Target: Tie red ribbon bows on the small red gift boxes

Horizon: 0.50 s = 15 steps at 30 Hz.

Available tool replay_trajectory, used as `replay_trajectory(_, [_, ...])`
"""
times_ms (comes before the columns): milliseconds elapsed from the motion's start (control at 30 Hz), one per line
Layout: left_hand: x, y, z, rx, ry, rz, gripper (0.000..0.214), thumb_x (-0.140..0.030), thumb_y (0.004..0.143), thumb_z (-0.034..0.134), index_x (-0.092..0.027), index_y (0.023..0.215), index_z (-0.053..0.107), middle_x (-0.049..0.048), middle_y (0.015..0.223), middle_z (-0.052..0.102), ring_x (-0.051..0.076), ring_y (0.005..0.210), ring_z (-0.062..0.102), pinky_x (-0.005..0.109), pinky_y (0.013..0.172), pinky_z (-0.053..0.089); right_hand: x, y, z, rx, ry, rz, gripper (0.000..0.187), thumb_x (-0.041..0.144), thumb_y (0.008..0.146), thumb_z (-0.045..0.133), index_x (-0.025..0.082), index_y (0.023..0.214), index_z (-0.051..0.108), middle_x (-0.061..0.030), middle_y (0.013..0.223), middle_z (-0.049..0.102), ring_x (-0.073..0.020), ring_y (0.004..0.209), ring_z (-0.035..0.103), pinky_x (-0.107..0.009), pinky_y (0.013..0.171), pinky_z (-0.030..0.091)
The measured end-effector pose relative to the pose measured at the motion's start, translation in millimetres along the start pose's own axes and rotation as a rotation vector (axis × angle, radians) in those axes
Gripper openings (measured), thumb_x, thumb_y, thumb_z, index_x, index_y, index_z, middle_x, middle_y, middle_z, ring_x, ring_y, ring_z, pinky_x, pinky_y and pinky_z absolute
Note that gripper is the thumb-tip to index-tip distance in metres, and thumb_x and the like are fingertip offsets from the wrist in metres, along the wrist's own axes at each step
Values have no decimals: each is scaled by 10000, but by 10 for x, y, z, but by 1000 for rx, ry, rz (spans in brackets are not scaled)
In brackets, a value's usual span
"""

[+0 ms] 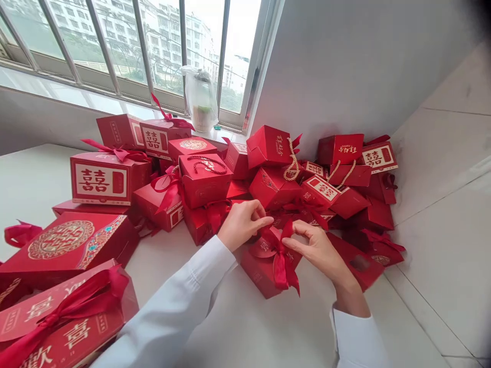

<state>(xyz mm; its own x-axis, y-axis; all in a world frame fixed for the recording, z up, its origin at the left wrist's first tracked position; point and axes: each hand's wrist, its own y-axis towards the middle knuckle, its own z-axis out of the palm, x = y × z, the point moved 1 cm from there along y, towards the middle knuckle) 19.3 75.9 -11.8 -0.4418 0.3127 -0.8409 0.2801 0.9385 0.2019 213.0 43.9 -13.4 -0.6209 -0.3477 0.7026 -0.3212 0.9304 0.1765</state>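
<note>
A small red gift box [261,273] stands on the white table in front of me, a red ribbon [282,263] tied over its top with tails hanging down the near side. My left hand [245,222] is at the box's upper left, thumb and forefinger pinched on a loop of the ribbon. On the other side, my right hand [316,248] pinches the ribbon loop near the knot. Both hands rest close to the lid, with the knot between them. The fingertips of my left hand are partly hidden behind its thumb.
Several red gift boxes [207,179] with cords and ribbons are heaped behind, against the wall and window. Larger red boxes [57,235] lie at the left. A bagged cup [203,110] stands on the sill by the window bars [141,51]. A tiled wall [441,204] bounds the right.
</note>
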Motion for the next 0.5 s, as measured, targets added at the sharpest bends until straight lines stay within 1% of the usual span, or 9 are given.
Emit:
replay_trajectory(100, [-12,8,-44,-78,35,-4,233,-388,786,608,-162,743,575,-44,549,546,100,500,517,200,514,340,-27,-44,-69,-9,4,39,138,300,833,580,202,743,617,9,787,622,-163,746,565,-265,679,411])
replay_trajectory(133, [-18,7,-62,-91,56,6,249,-405,788,605,-163,734,577,-42,555,540,102,513,505,201,510,328,-37,-58,-89,-9,12,51,131,295,833,577,202,752,619,6,799,629,-164,750,568,-263,666,413])
replay_trajectory(167, [-24,4,-78,-76,73,19,266,-424,793,598,-165,733,579,-40,559,535,105,526,496,202,507,318,-48,-70,-107,-9,25,61,122,296,835,575,204,770,623,3,813,635,-165,758,572,-259,654,414])
replay_trajectory(200, [-30,-2,-93,-28,81,36,277,-441,795,595,-168,747,583,-38,566,537,109,541,494,203,509,315,-60,-80,-124,-7,41,70,115,301,837,577,207,792,626,-1,826,640,-168,769,575,-257,645,415])
replay_trajectory(267, [-37,-21,-112,136,70,69,295,-462,775,618,-174,829,590,-34,609,564,119,581,515,204,524,333,-82,-93,-152,3,85,82,124,327,843,582,212,838,629,-6,842,646,-172,792,583,-254,645,421])
replay_trajectory(333, [-34,-41,-122,286,58,83,386,-457,710,689,-179,950,573,-26,699,598,130,625,540,207,546,363,-91,-98,-165,12,125,85,157,363,843,594,212,863,633,-12,857,650,-179,821,591,-261,679,436])
replay_trajectory(367, [-30,-47,-124,318,68,81,442,-435,674,725,-180,992,555,-17,755,605,132,639,544,209,552,374,-86,-98,-165,10,136,84,175,380,836,606,213,875,637,-15,874,653,-184,839,595,-268,705,443])
replay_trajectory(433, [-19,-50,-123,294,113,73,473,-351,638,757,-181,1014,525,2,854,596,128,644,538,214,555,388,-51,-93,-144,-1,141,71,208,401,816,634,217,915,645,-22,928,659,-193,877,596,-288,772,448])
replay_trajectory(500, [-18,-44,-114,229,154,94,366,-230,672,708,-182,980,517,9,883,586,123,652,537,212,563,394,13,-83,-94,-2,137,46,234,403,797,661,228,950,647,-19,970,662,-198,907,594,-305,834,440])
